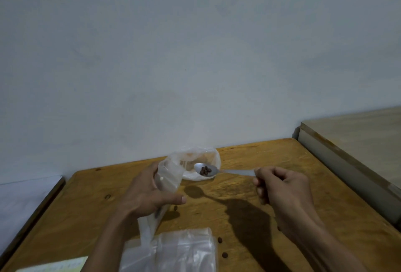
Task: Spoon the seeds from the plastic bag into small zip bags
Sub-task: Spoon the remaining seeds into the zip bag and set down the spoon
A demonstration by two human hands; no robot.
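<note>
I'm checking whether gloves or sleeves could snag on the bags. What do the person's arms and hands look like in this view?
Both arms are bare as far as the frame shows: no sleeves, gloves, watch, bracelets or rings are visible. The left hand and right hand are uncovered, and the fingernails that show look short. The view cuts off both forearms at the bottom edge, so anything worn higher up cannot be seen.

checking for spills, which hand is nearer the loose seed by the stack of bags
Right. The right hand holds the spoon above and right of the seed; the left hand, gripping a small zip bag, is farther left.
</note>
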